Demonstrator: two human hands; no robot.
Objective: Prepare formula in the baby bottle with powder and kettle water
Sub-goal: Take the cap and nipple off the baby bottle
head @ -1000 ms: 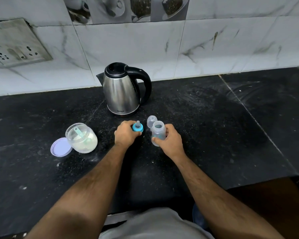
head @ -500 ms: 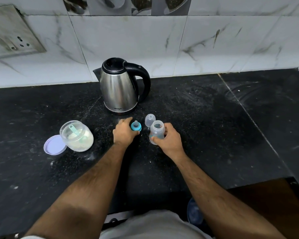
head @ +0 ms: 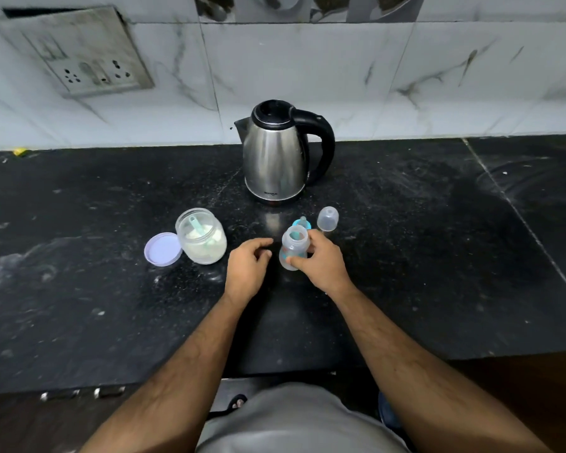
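Left of centre, the lilac lid (head: pixel 162 249) lies off beside the open powder jar (head: pixel 202 237), its scoop handy inside. The left hand (head: pixel 247 268) hovers loosely curled, holding nothing. At centre, the right hand (head: pixel 321 263) grips the uncapped baby bottle (head: pixel 294 246) upright, likely steadying it for filling. Behind stand the teal nipple (head: pixel 303 223), clear cap (head: pixel 328 219) and kettle (head: pixel 275 155).

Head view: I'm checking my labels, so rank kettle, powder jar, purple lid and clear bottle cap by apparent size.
1. kettle
2. powder jar
3. purple lid
4. clear bottle cap
All stand at similar depth, so the order looks reliable.
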